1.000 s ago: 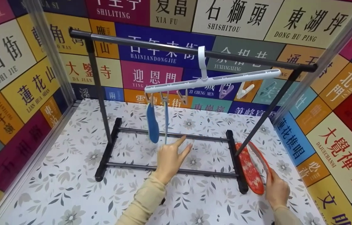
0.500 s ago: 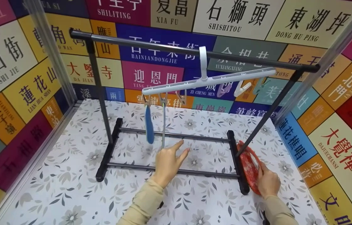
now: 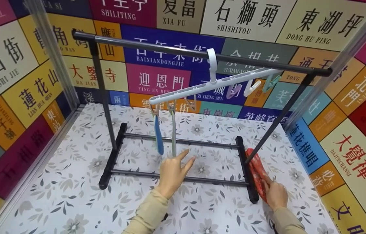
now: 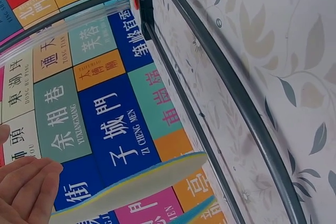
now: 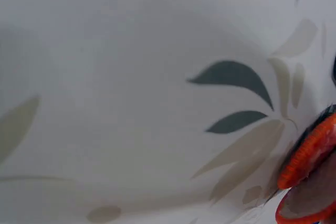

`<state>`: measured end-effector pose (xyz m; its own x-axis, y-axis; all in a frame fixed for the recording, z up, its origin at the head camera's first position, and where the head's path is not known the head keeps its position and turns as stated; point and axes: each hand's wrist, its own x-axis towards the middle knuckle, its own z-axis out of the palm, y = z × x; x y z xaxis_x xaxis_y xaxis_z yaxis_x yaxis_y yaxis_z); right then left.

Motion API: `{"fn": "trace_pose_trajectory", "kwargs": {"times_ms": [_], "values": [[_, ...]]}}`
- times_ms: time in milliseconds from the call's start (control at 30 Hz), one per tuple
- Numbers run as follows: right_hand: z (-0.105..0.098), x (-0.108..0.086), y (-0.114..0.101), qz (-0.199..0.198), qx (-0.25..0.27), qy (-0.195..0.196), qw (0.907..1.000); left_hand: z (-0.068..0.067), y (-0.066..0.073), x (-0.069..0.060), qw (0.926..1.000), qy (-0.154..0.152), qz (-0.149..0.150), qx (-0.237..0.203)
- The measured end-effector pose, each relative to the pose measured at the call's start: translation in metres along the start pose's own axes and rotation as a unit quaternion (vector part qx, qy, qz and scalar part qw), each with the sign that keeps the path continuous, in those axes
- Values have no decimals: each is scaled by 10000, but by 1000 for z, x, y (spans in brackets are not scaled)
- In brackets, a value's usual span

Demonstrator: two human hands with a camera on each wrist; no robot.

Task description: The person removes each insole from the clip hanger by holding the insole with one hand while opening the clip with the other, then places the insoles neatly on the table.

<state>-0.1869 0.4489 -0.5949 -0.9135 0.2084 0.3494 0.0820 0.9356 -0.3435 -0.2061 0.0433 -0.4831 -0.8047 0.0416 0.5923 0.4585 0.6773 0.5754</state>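
Observation:
A white hanger (image 3: 214, 85) hangs tilted from the rack's top bar, its left end lower. Two blue-edged insoles, one of them the blue insole (image 3: 159, 135), dangle from clips at that end. Just below them my left hand (image 3: 172, 172) is raised with fingers extended, holding nothing; in the left wrist view its fingers (image 4: 31, 190) are beside a pale insole (image 4: 142, 182). At the rack's right foot, my right hand (image 3: 276, 194) grips the red insoles (image 3: 257, 169), which lie together. Their orange-red edges (image 5: 310, 156) show in the right wrist view.
The dark rack (image 3: 183, 49) stands on a floral-patterned surface (image 3: 82, 201), with two lower crossbars (image 3: 202, 178) close to my left hand. Empty clips (image 3: 251, 87) hang at the hanger's right half. Walls with coloured signs surround the back and sides.
My right hand has moved left, bringing the red insole it holds against the other one. The hanger has swung, its left end dropping slightly. My left hand has shifted slightly left and down.

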Motion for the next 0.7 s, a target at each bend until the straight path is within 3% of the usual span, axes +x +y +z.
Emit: {"fn": "trace_pose_trajectory", "kwargs": {"times_ms": [167, 367, 700], "values": [[3, -3, 0, 70, 76, -412, 9991, 0, -4, -4, 9999, 54, -48, 103], [3, -3, -4, 120, 142, -469, 9987, 2, -7, -6, 9995, 212, -23, 246], [9, -6, -29, 106, 332, 379, 9987, -3, -11, -8, 9995, 25, -282, 154]]}}
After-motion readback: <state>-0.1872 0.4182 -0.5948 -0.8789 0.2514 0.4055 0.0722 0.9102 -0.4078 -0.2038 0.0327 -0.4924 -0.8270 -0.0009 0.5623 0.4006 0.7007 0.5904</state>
